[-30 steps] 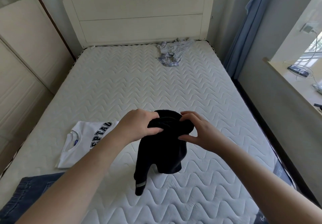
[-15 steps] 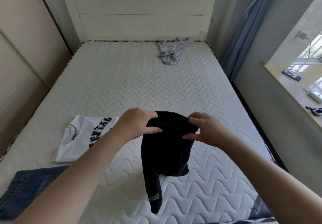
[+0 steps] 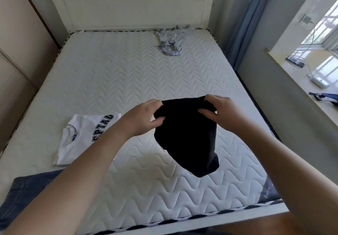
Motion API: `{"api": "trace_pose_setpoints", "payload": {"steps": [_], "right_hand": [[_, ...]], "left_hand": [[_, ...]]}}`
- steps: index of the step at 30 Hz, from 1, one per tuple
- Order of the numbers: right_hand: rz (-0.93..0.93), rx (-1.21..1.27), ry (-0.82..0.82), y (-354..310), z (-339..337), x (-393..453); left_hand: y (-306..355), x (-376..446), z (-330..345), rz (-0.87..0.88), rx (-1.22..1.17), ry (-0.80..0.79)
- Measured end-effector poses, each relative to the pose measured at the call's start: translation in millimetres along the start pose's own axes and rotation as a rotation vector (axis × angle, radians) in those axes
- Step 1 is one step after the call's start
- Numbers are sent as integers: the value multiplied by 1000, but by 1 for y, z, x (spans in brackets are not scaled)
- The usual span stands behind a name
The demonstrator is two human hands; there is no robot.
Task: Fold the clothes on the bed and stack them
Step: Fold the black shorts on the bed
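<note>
A black garment (image 3: 186, 136) hangs in the air above the middle of the white quilted mattress (image 3: 117, 77). My left hand (image 3: 146, 117) pinches its top edge on the left and my right hand (image 3: 217, 112) pinches the top edge on the right. The cloth droops below my hands, clear of the mattress. A folded white T-shirt with dark letters (image 3: 82, 136) lies flat at the left. A crumpled grey garment (image 3: 170, 40) lies near the headboard. Dark denim (image 3: 27, 192) lies at the near left corner, partly hidden by my left arm.
A white headboard (image 3: 135, 6) closes the far end. Beige wardrobe panels (image 3: 16, 55) line the left side. A blue curtain (image 3: 245, 26) hangs at the right. The windowsill (image 3: 300, 77) carries cables, a power strip and a dark device.
My hands have lifted the black garment and spread its top edge wider. Its dangling end with the grey band has swung up off the mattress and out of sight.
</note>
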State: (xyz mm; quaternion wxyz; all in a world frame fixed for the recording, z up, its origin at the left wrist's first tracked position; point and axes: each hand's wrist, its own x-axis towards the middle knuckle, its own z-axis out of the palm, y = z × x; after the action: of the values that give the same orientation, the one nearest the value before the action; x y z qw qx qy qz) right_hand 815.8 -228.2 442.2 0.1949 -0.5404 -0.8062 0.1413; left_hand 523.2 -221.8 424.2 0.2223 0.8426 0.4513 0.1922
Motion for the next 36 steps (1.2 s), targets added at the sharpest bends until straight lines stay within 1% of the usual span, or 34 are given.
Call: {"api": "trace_pose_setpoints", "payload": {"steps": [2, 6, 8, 11, 13, 16, 18, 20, 24, 26, 28, 31, 34, 36], "right_hand": [[9, 55, 5, 5, -2, -6], [81, 146, 37, 11, -6, -17], [87, 239, 59, 14, -7, -23], [101, 382, 28, 18, -6, -38], [124, 401, 4, 20, -6, -51], [160, 425, 14, 28, -9, -70], [194, 488, 15, 35, -12, -85], [215, 572, -3, 42, -16, -99], [195, 752, -28, 49, -18, -120], [205, 779, -31, 51, -17, -123], [235, 765, -55, 53, -11, -118], [265, 681, -66, 59, 12, -101], [327, 630, -113, 66, 41, -81], [356, 586, -154, 69, 58, -68]], "left_hand": [[6, -1, 0, -34, -106, 19], [24, -4, 6, -71, -232, 45], [34, -7, 12, -82, -287, 81], [48, -14, 24, -125, -365, 100], [58, -19, 33, -163, -419, 111], [78, -27, 43, -220, -515, 149], [90, -34, 50, -235, -562, 162], [100, -42, 55, -254, -609, 155], [114, -54, 63, -287, -726, 99], [114, -55, 65, -321, -764, 73], [106, -52, 68, -370, -744, 39], [85, -43, 78, -438, -644, 12], [54, -34, 95, -502, -495, -11], [31, -29, 106, -537, -456, -31]]}}
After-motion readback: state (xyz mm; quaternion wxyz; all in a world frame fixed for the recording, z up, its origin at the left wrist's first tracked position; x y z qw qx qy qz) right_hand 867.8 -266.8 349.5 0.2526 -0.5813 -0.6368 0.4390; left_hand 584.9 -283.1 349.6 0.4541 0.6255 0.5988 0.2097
